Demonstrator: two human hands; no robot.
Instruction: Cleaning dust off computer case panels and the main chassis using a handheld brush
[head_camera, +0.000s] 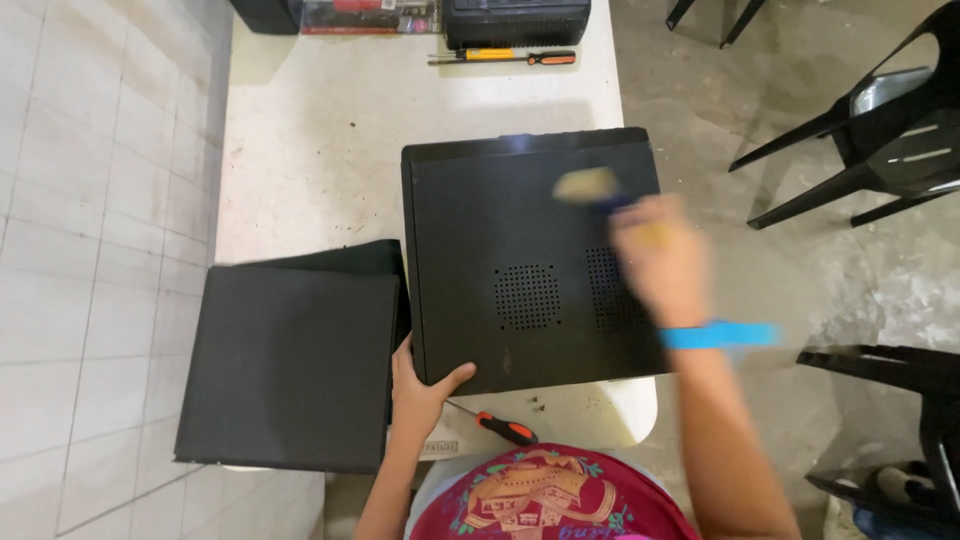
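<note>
One black computer case (530, 255), vented, dusty

White table (310, 150), tiled floor (90, 200) — bare concrete (800, 270), black plastic chairs (890, 130)

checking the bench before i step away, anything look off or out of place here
The loose black panel overhangs the white table on its left and near edges. Small dark specks lie by the orange-handled screwdriver. The black computer case lies flat.
</note>
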